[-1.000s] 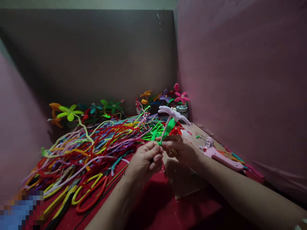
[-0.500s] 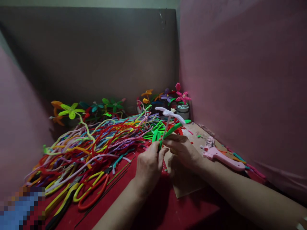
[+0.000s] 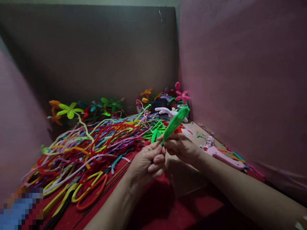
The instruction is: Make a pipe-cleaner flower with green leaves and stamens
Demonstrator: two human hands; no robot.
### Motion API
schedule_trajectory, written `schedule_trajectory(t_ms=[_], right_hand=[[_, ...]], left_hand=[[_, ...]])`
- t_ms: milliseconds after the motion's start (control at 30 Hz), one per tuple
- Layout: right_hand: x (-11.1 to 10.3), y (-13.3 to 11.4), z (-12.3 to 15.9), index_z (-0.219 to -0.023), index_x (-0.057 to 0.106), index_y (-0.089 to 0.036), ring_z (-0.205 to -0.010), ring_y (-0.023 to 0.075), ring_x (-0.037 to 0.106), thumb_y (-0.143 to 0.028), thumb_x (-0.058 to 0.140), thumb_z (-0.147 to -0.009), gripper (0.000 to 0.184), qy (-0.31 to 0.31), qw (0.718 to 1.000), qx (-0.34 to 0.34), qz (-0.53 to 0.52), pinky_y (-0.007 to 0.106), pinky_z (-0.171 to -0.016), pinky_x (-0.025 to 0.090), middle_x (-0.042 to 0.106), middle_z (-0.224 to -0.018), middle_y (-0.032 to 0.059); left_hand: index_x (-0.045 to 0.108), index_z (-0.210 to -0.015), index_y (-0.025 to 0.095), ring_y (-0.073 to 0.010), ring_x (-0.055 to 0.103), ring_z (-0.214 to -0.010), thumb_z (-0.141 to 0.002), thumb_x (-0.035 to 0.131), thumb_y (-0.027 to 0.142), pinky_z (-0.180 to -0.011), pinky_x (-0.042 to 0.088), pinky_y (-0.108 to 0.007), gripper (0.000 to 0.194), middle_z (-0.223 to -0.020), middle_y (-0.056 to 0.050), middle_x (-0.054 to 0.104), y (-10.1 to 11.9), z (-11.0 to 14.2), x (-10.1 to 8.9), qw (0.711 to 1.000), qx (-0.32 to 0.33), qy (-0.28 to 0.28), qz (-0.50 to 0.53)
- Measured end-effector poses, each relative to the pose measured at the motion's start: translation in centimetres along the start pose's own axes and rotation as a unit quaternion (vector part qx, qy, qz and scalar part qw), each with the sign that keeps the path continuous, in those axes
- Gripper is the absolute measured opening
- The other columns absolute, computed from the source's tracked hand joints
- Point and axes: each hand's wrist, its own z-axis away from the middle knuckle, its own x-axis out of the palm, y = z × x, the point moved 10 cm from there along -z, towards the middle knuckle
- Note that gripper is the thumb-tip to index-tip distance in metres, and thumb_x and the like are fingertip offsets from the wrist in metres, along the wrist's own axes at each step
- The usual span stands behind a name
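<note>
A pipe-cleaner flower with pale lilac petals (image 3: 165,110) is held up in front of me, partly covered by its long green pipe-cleaner leaf (image 3: 176,124). My left hand (image 3: 149,160) is closed, thumb and finger pinching at the base of the leaf, where the stem is hidden. The fingers of my right hand (image 3: 181,147) are bent together against the same spot from the other side. The leaf tilts up to the right out of my fingertips. How the stem runs between the two hands cannot be seen.
Loose colourful pipe cleaners (image 3: 103,134) heap up on the left of the red cloth (image 3: 153,207). Red-and-yellow scissors (image 3: 93,188) and yellow-black pliers (image 3: 61,201) lie in front. A pink glue gun (image 3: 223,158) rests at right by a brown board (image 3: 187,182). Finished flowers (image 3: 69,110) line the back.
The leaf has turned to stand more upright, its broad face now toward me and covering part of the lilac flower. My left hand has rolled over so its curled fingers show.
</note>
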Motion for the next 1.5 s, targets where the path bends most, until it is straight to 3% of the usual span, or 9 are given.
schedule_trajectory(t_ms=[100, 200, 400, 633, 767, 900, 1033, 1233, 1500], right_hand=[[0.5, 0.0, 0.0, -0.076, 0.068, -0.016, -0.049, 0.0059, 0.037, -0.027, 0.067, -0.063, 0.017, -0.031, 0.999, -0.001, -0.032, 0.021, -0.046, 0.024, 0.050, -0.055, -0.0018], [-0.4, 0.3, -0.2, -0.067, 0.065, -0.016, -0.047, 0.0045, 0.033, -0.026, 0.069, -0.063, 0.012, 0.017, 0.999, -0.018, -0.045, 0.021, -0.046, 0.023, 0.051, -0.058, -0.0026], [-1.0, 0.8, -0.4, -0.071, 0.066, -0.015, -0.054, 0.0070, 0.039, -0.031, 0.069, -0.064, 0.017, 0.082, 0.995, -0.049, -0.011, 0.022, -0.051, 0.029, 0.054, -0.063, -0.0005], [-0.7, -0.2, 0.0, -0.070, 0.065, -0.018, -0.049, 0.0066, 0.030, -0.031, 0.064, -0.068, 0.013, 0.054, 0.992, -0.037, 0.107, 0.023, -0.047, 0.022, 0.044, -0.055, -0.0032], [-0.3, -0.3, 0.1, -0.067, 0.062, -0.018, -0.048, 0.0061, 0.029, -0.027, 0.061, -0.069, 0.009, 0.025, 0.994, -0.022, 0.106, 0.023, -0.045, 0.019, 0.045, -0.056, -0.0033], [1.2, -0.1, 0.0, -0.062, 0.060, -0.015, -0.047, 0.0055, 0.035, -0.027, 0.060, -0.069, 0.014, -0.052, 0.998, -0.017, 0.039, 0.022, -0.046, 0.023, 0.050, -0.055, -0.0023], [0.2, -0.1, 0.0, -0.065, 0.059, -0.015, -0.047, 0.0044, 0.033, -0.027, 0.062, -0.070, 0.013, 0.008, 0.999, -0.027, 0.023, 0.021, -0.045, 0.021, 0.047, -0.055, -0.0038], [-0.3, 0.2, -0.2, -0.076, 0.066, -0.016, -0.064, 0.0100, 0.048, -0.029, 0.062, -0.070, 0.015, 0.056, 0.997, -0.052, 0.007, 0.025, -0.062, 0.036, 0.056, -0.068, 0.0005], [0.0, -0.5, -0.1, -0.071, 0.066, -0.019, -0.067, 0.0129, 0.051, -0.033, 0.058, -0.073, 0.016, 0.032, 0.988, -0.057, 0.137, 0.026, -0.063, 0.036, 0.058, -0.070, 0.0010]], left_hand=[[0.050, -0.073, 0.016, -0.0009, 0.006, -0.029, -0.079, 0.050, 0.024, -0.027, 0.017, -0.014, 0.010, -0.045, 0.010, 0.028, -0.7, 0.2, 0.9, 0.999, -0.024, -0.041, 0.007], [0.050, -0.073, 0.017, -0.0024, 0.016, -0.030, -0.081, 0.046, 0.031, -0.030, 0.019, -0.016, 0.017, -0.048, 0.008, 0.032, 0.2, 0.0, -0.4, 0.990, 0.019, 0.035, -0.132], [0.055, -0.067, 0.018, -0.0083, 0.042, -0.050, -0.074, 0.053, 0.023, -0.049, 0.032, -0.020, 0.009, -0.056, 0.002, 0.047, 5.6, 2.1, -1.5, 0.780, 0.245, 0.260, -0.514], [0.050, -0.065, 0.015, -0.0037, 0.033, -0.033, -0.078, 0.052, 0.029, -0.034, 0.022, -0.017, 0.019, -0.048, 0.005, 0.043, 2.6, 0.0, -3.1, 0.954, 0.098, 0.154, -0.240], [0.053, -0.076, 0.014, 0.0001, 0.021, -0.032, -0.079, 0.052, 0.022, -0.035, 0.017, -0.014, 0.008, -0.047, 0.008, 0.037, 0.7, -0.3, -1.6, 0.997, 0.032, 0.050, -0.058], [0.052, -0.074, 0.014, 0.0004, 0.014, -0.031, -0.078, 0.050, 0.018, -0.037, 0.024, -0.016, 0.007, -0.046, 0.009, 0.032, -0.1, -0.2, -0.3, 1.000, 0.003, -0.011, -0.009], [0.053, -0.073, 0.015, -0.0026, 0.024, -0.034, -0.081, 0.047, 0.028, -0.039, 0.024, -0.018, 0.016, -0.048, 0.007, 0.036, 1.1, -0.2, -1.1, 0.979, 0.046, 0.048, -0.192], [0.061, -0.072, 0.018, -0.0099, 0.045, -0.056, -0.076, 0.051, 0.025, -0.055, 0.034, -0.022, 0.012, -0.062, 0.001, 0.052, 5.4, 2.0, -1.5, 0.739, 0.265, 0.240, -0.571], [0.055, -0.068, 0.014, -0.0043, 0.034, -0.032, -0.076, 0.053, 0.031, -0.034, 0.024, -0.017, 0.018, -0.047, 0.005, 0.046, 3.5, 0.3, -3.6, 0.924, 0.134, 0.202, -0.294]])
